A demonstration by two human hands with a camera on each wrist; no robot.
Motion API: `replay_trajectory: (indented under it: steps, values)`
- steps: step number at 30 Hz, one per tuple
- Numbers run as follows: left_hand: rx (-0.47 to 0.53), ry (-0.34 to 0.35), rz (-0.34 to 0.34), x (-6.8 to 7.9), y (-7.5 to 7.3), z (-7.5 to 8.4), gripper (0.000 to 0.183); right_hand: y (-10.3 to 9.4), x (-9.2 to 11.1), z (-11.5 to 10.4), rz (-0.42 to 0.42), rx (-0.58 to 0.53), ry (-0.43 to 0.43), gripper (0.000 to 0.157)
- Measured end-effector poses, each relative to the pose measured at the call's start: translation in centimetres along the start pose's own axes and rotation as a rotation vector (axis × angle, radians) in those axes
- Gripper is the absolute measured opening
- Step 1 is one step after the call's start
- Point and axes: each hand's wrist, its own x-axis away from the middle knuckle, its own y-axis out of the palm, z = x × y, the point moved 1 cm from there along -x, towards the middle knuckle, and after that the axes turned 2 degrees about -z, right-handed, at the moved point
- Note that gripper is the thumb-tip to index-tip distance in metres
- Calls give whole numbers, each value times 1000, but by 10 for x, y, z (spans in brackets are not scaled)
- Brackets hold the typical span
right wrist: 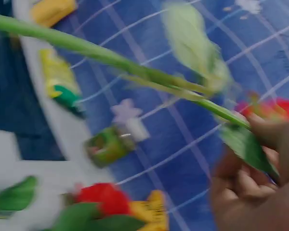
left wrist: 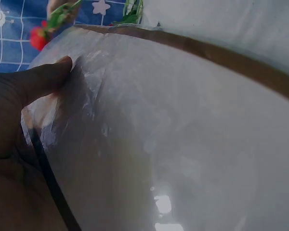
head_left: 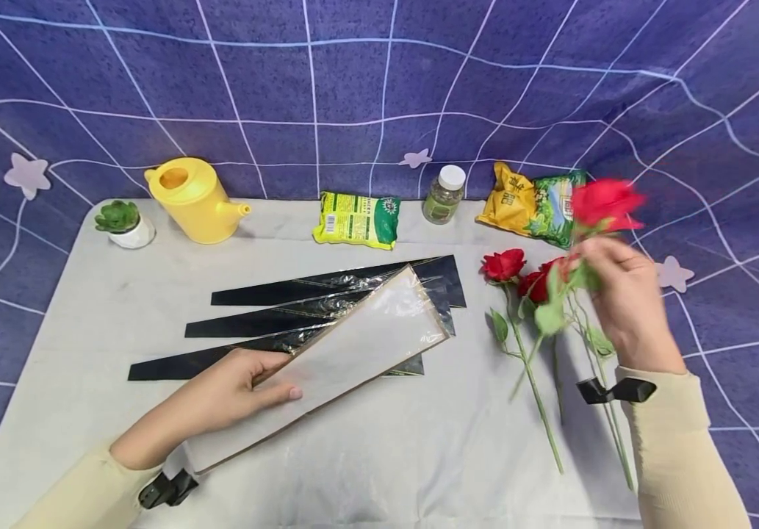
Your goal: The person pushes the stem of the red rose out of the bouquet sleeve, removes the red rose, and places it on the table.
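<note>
My left hand grips a clear, white-backed flower sleeve with a gold-brown border, its thumb lying on the front. In the left wrist view the thumb presses the shiny film, and the sleeve fills most of the picture. At the right, my right hand pinches a red rose by its stem just under the bloom, raised above the table and blurred. Its green stem crosses the right wrist view. Below that hand, more red roses lie on the table, partly hidden by leaves.
Several black sleeves lie fanned out behind the held one. Along the back stand a potted succulent, a yellow watering can, a green-yellow packet, a white-lidded jar and a yellow-green bag, before a blue gridded cloth.
</note>
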Motion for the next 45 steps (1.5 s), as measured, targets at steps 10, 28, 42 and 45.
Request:
replay_trajectory:
  steps: [10, 28, 42, 45]
  values:
    - [-9, 4, -14, -6, 9, 4, 19, 22, 2, 96, -260, 1214, 81, 24]
    - [-107, 21, -102, -10, 18, 0, 5, 49, 28, 69, -417, 1238, -112, 34]
    - [-506, -93, 60, 11, -2, -29, 32, 88, 69, 108, -660, 874, 90, 26]
    - [-654, -119, 165, 23, -9, -42, 36, 81, 70, 119, -651, 959, 66, 29]
